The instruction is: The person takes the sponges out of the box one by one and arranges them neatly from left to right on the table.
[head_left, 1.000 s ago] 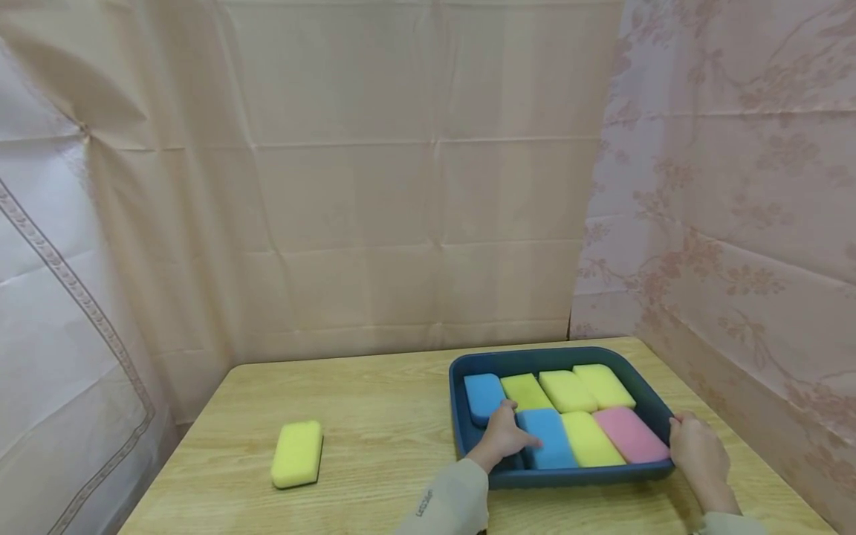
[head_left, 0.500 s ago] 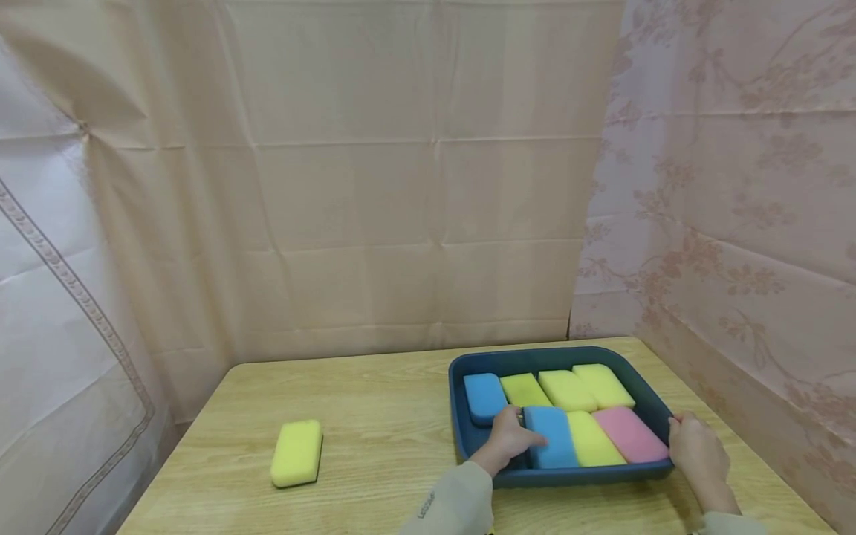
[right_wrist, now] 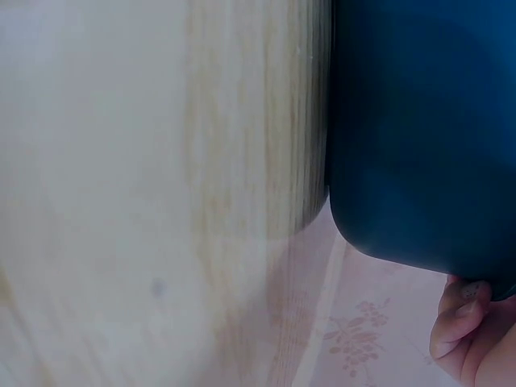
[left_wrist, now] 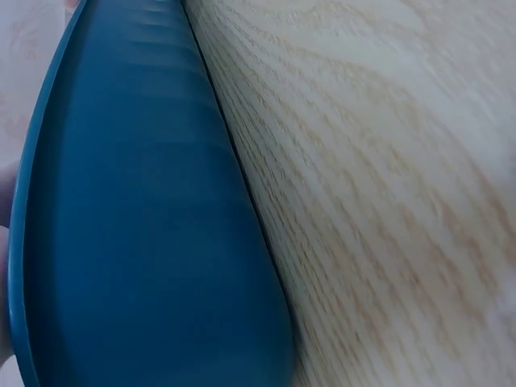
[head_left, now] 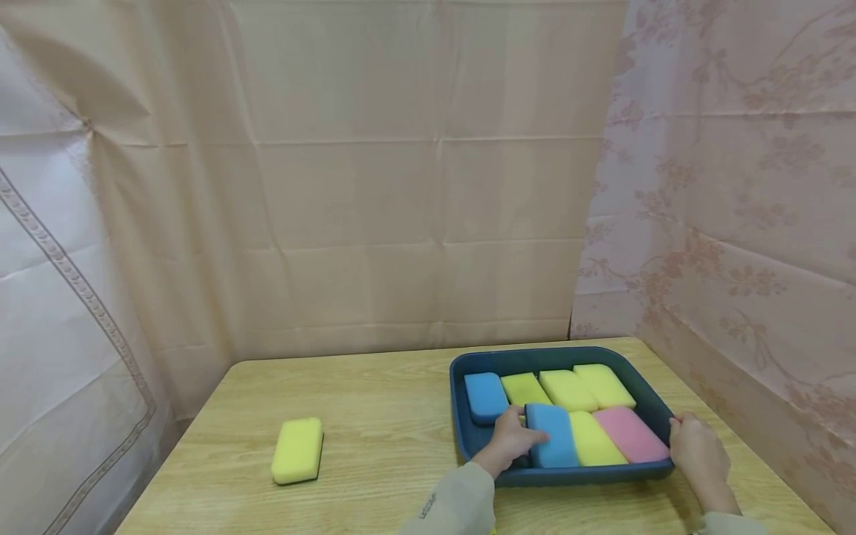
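In the head view a dark blue tray (head_left: 575, 477) holds two rows of sponges. My left hand (head_left: 510, 442) is inside its front left part and grips a blue sponge (head_left: 558, 440), thumb over its near side. The sponge's dark left edge shows. A yellow sponge (head_left: 594, 440) and a pink sponge (head_left: 631, 435) lie to its right. My right hand (head_left: 698, 452) holds the tray's front right corner. In the right wrist view that hand (right_wrist: 472, 334) is at the tray's corner (right_wrist: 419, 145). Only the tray's outer wall (left_wrist: 161, 201) fills the left wrist view, with fingers at its edge.
The back row has another blue sponge (head_left: 486, 397), an olive-yellow sponge (head_left: 524, 389) and two pale yellow ones. A lone yellow sponge (head_left: 297, 449) lies on the wooden table (head_left: 374, 431), left of the tray. Curtains (head_left: 348, 186) hang behind and at both sides.
The blue sponge in my left hand has shifted slightly right, and its left edge has risen a little. My right hand and the tray stay in place.
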`<act>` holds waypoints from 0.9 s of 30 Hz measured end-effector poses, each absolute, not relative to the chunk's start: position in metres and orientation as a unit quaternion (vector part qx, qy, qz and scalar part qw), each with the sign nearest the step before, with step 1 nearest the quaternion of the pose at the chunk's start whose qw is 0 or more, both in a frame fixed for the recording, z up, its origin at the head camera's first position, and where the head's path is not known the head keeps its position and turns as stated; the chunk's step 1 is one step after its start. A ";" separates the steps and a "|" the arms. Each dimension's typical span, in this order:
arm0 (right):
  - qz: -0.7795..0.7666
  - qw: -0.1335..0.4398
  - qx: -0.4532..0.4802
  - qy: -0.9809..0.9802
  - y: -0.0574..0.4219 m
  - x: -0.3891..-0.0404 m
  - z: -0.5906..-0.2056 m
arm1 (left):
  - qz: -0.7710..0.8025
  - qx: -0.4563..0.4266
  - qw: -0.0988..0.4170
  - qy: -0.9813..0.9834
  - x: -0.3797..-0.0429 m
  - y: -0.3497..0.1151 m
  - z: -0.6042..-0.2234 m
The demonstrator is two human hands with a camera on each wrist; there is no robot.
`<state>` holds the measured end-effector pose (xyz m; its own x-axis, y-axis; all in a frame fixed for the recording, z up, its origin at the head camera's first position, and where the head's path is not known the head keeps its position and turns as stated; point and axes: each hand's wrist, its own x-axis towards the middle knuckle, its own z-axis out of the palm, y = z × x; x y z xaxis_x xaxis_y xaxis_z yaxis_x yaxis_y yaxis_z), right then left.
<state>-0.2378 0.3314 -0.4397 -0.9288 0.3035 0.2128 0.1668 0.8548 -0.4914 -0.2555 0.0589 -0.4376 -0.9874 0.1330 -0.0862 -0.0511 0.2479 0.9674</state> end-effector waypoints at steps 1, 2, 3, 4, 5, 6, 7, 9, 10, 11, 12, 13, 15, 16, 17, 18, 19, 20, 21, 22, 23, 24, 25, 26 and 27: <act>0.240 0.142 -0.124 -0.952 0.331 -0.238 -0.440 | 0.611 0.024 0.072 0.788 -0.256 0.059 -0.438; 0.240 0.141 -0.124 -0.953 0.331 -0.238 -0.440 | 0.611 0.021 0.070 0.788 -0.256 0.059 -0.437; 0.239 0.139 -0.125 -0.953 0.331 -0.238 -0.440 | 0.612 0.019 0.067 0.787 -0.256 0.059 -0.437; 0.240 0.138 -0.125 -0.953 0.331 -0.238 -0.439 | 0.613 0.016 0.065 0.787 -0.256 0.058 -0.437; 0.240 0.137 -0.126 -0.953 0.331 -0.238 -0.439 | 0.612 0.015 0.063 0.788 -0.257 0.058 -0.436; 0.240 0.137 -0.127 -0.953 0.331 -0.238 -0.439 | 0.611 0.015 0.060 0.790 -0.257 0.058 -0.436; 0.239 0.138 -0.128 -0.953 0.330 -0.238 -0.438 | 0.613 0.013 0.057 0.788 -0.257 0.058 -0.436; 0.239 0.137 -0.127 -0.953 0.330 -0.238 -0.438 | 0.617 0.012 0.052 0.786 -0.258 0.058 -0.436; 0.239 0.137 -0.126 -0.953 0.330 -0.238 -0.437 | 0.616 0.011 0.050 0.786 -0.258 0.058 -0.436; 0.239 0.137 -0.125 -0.953 0.330 -0.238 -0.437 | 0.616 0.011 0.048 0.786 -0.258 0.058 -0.436; 0.239 0.138 -0.124 -0.953 0.330 -0.238 -0.437 | 0.616 0.010 0.046 0.787 -0.258 0.058 -0.436; 0.238 0.140 -0.123 -0.953 0.330 -0.238 -0.437 | 0.618 0.007 0.046 0.785 -0.258 0.058 -0.436; 0.238 0.142 -0.121 -0.953 0.330 -0.238 -0.438 | 0.617 0.005 0.045 0.786 -0.258 0.059 -0.435; 0.238 0.144 -0.121 -0.953 0.331 -0.238 -0.438 | 0.617 0.003 0.045 0.786 -0.258 0.059 -0.435; 0.239 0.145 -0.122 -0.952 0.331 -0.238 -0.438 | 0.619 0.001 0.046 0.784 -0.258 0.059 -0.434; 0.239 0.145 -0.123 -0.952 0.331 -0.238 -0.439 | 0.620 -0.001 0.048 0.783 -0.258 0.060 -0.434; 0.239 0.145 -0.124 -0.952 0.331 -0.238 -0.439 | 0.622 -0.003 0.050 0.781 -0.257 0.060 -0.433; 0.240 0.145 -0.124 -0.952 0.331 -0.238 -0.439 | 0.624 -0.005 0.052 0.780 -0.257 0.060 -0.432; 0.240 0.144 -0.124 -0.952 0.331 -0.238 -0.439 | 0.625 -0.006 0.054 0.778 -0.257 0.059 -0.431; 0.239 0.144 -0.123 -0.952 0.331 -0.238 -0.439 | 0.627 -0.008 0.056 0.777 -0.257 0.059 -0.431; 0.239 0.144 -0.123 -0.952 0.331 -0.238 -0.439 | 0.628 -0.010 0.058 0.776 -0.256 0.059 -0.430; 0.240 0.144 -0.123 -0.952 0.331 -0.238 -0.439 | 0.629 -0.012 0.059 0.775 -0.256 0.058 -0.430; 0.239 0.144 -0.121 -0.952 0.331 -0.238 -0.439 | 0.630 -0.014 0.059 0.774 -0.255 0.057 -0.429; 0.240 0.145 -0.121 -0.952 0.331 -0.238 -0.439 | 0.631 -0.016 0.059 0.773 -0.255 0.057 -0.429; 0.240 0.146 -0.121 -0.952 0.331 -0.238 -0.439 | 0.632 -0.017 0.058 0.772 -0.255 0.056 -0.428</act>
